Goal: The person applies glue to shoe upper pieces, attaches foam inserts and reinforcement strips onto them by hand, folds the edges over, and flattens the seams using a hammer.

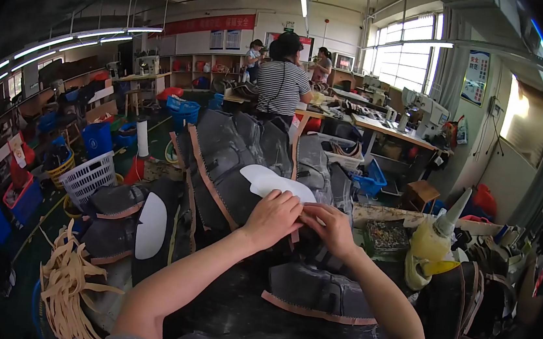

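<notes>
A white curved, flat piece (277,182) with a scalloped outline is held over dark leather-like parts. My left hand (275,217) has its fingers curled over the lower edge of this piece. Close beside it, my right hand (330,229) is closed in a pinch at the piece's right end, the fingertips of both hands nearly meeting. What lies under the fingertips is hidden. Behind and below the hands are dark pieces (221,145) with tan zigzag-edged strips (201,163). Another dark piece (319,288) with a tan edge lies below my right hand.
A second white piece (151,226) lies at left, near a bundle of tan strips (71,281). At right stand a yellowish bottle with a pointed nozzle (431,240) and a tray of small bits (386,238). A person in a striped shirt (279,85) is ahead; baskets (91,178) are left.
</notes>
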